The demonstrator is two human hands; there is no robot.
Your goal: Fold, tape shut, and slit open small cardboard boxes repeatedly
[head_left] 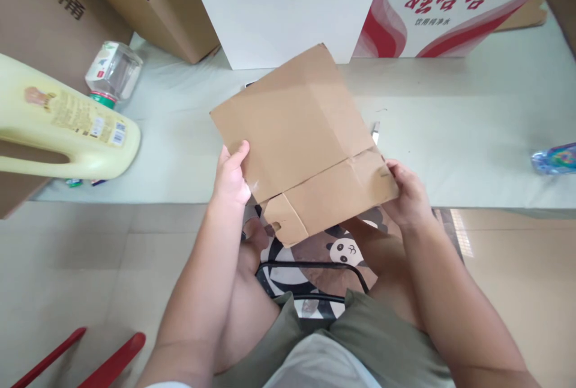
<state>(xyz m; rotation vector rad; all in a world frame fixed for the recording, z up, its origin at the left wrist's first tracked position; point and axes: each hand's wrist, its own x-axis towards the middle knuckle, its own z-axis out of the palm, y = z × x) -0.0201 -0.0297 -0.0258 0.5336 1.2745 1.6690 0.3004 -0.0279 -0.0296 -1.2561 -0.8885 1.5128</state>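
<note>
A flattened brown cardboard box [288, 124] is held up between my two hands, tilted over the table's front edge. It has crease lines and a slotted flap at its lower left corner. On its left edge, my left hand [231, 175] grips with the thumb lying on the face; the other fingers are behind the board. At the lower right corner, my right hand [407, 193] pinches the board, its thumb hidden or hard to see. Past the cardboard's right edge a small whitish-grey object [375, 132] lies on the table, partly covered.
White cartons [288, 10] and a red-and-white carton [450, 10] stand along the back of the pale green table [450, 154]. At left are a yellow jug [67, 118], a clear bottle [119, 70] and brown boxes [175, 10]. A small plastic bottle [555, 159] lies far right.
</note>
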